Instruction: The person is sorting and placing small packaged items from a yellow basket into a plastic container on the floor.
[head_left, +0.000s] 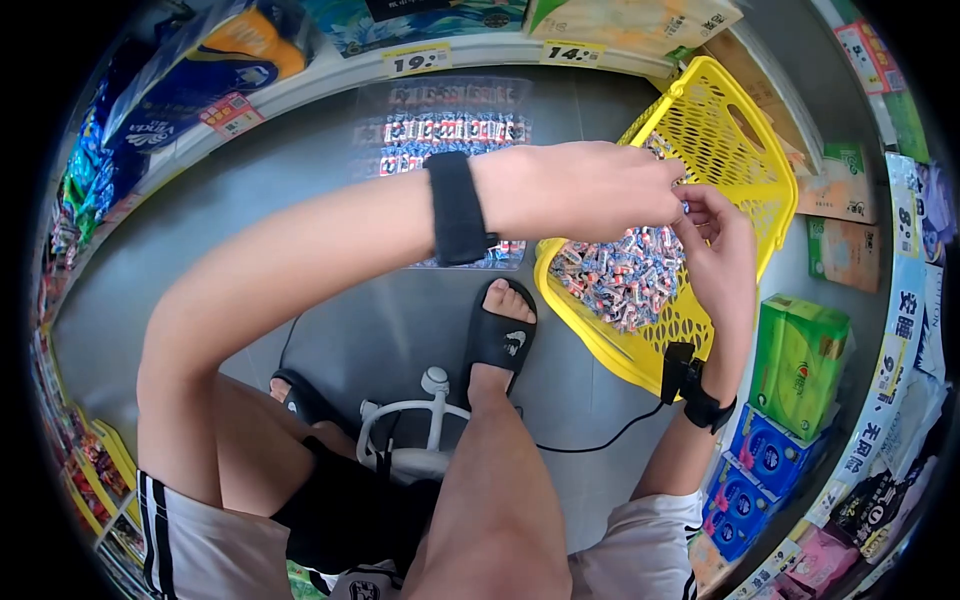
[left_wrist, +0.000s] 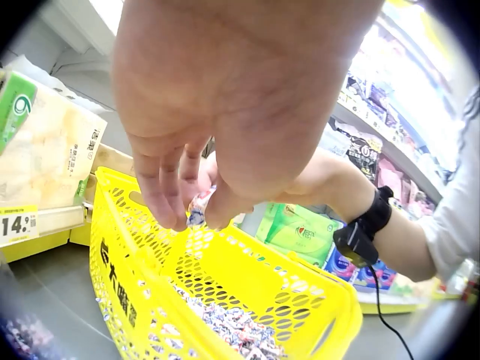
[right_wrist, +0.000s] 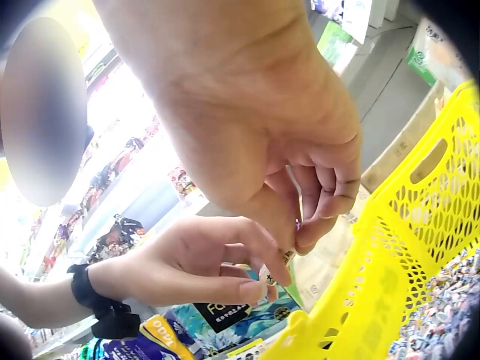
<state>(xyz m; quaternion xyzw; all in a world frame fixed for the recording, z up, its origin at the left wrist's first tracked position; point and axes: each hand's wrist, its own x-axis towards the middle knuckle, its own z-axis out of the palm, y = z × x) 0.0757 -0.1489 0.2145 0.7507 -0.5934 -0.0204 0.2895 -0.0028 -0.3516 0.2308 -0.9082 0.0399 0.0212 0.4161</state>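
Above the yellow basket point(head_left: 640, 362), my left hand point(head_left: 590, 190) and right hand point(head_left: 722, 250) meet at their fingertips. My left thumb and fingers pinch a small wrapped candy point(left_wrist: 199, 208), with its white and blue wrapper showing between them. In the right wrist view, my right hand point(right_wrist: 262, 127) pinches a small piece of the same kind between thumb and fingertips, mostly hidden by them. Below, a heap of wrapped candies point(head_left: 625, 280) fills the lower part of the basket. A clear tray with rows of candies point(head_left: 455, 130) lies on the floor, partly behind my left forearm.
Shelves with tissue packs point(head_left: 803, 365) and price tags point(head_left: 418, 62) curve around the floor space. The basket stands close to the right shelf. A white stool base point(head_left: 435, 420) is between my legs, beside my sandalled foot point(head_left: 505, 320). A black cable point(head_left: 600, 448) runs from the right wrist.
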